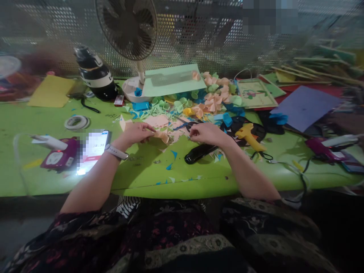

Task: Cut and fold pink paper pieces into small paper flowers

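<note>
My left hand (137, 133), with a pale watch band on the wrist, pinches a curled peach paper piece (162, 136) just above the green tabletop. To its right, my right hand (205, 133) is closed, thumb and fingers drawn together. Whether it holds something small cannot be made out. Below it lies a black glossy tool (199, 152) that looks like a stapler. Flat pink paper scraps (157, 121) lie behind both hands. Beyond them spreads a heap of cut paper pieces (217, 98) in peach, green and blue.
A yellow glue gun (250, 136) lies at the right, its cable trailing. On the left are a lit phone (93, 151), a tape roll (76, 122) and a purple device (61, 155). A black bottle (96, 76) and a fan (127, 26) stand behind. Blue scraps dot the front.
</note>
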The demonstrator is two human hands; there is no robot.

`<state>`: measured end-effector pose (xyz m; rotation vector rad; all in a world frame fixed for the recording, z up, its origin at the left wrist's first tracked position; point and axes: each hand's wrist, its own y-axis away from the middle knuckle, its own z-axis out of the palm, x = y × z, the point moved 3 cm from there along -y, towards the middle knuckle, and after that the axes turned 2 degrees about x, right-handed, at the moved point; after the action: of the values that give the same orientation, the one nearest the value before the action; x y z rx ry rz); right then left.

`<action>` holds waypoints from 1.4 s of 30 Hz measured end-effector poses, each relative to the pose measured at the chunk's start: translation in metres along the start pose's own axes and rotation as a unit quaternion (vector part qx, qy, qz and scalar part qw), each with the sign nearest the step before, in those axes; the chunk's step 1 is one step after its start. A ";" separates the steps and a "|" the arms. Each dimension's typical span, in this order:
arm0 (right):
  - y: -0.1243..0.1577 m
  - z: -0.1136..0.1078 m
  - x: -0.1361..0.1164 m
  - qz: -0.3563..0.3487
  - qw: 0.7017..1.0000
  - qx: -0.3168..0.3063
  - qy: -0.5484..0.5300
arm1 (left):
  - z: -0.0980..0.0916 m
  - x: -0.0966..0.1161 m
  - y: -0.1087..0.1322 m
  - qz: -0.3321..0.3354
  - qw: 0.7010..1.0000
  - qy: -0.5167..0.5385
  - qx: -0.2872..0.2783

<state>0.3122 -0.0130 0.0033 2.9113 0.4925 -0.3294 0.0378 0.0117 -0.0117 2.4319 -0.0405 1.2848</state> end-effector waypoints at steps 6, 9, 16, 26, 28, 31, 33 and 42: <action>-0.001 0.002 -0.001 0.005 1.000 0.009 0.004 | -0.002 -0.001 0.000 0.039 0.997 0.011 0.068; -0.004 0.007 0.000 -0.003 1.000 0.022 0.011 | -0.001 -0.001 0.001 0.062 0.994 0.014 0.092; -0.005 0.005 0.000 -0.009 0.997 0.055 -0.047 | 0.008 0.004 0.005 0.149 0.982 0.054 0.101; 0.019 -0.009 -0.039 -0.062 0.930 0.117 -0.343 | 0.053 0.026 0.047 0.380 0.923 0.000 0.066; 0.021 -0.005 -0.045 -0.062 0.925 0.115 -0.357 | 0.060 0.024 0.048 0.399 0.911 -0.043 0.094; 0.022 0.000 -0.050 -0.065 0.929 0.114 -0.346 | 0.065 0.021 0.047 0.413 0.899 -0.094 0.114; 0.022 0.003 -0.052 -0.066 0.932 0.113 -0.339 | 0.065 0.021 0.047 0.420 0.894 -0.117 0.108; 0.024 0.004 -0.061 -0.079 0.936 0.115 -0.322 | 0.062 0.028 0.053 0.420 0.894 -0.136 0.079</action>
<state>0.2636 -0.0548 0.0170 2.7285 0.5989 -1.3825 0.0925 -0.0545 -0.0042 2.8241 -1.2260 1.2476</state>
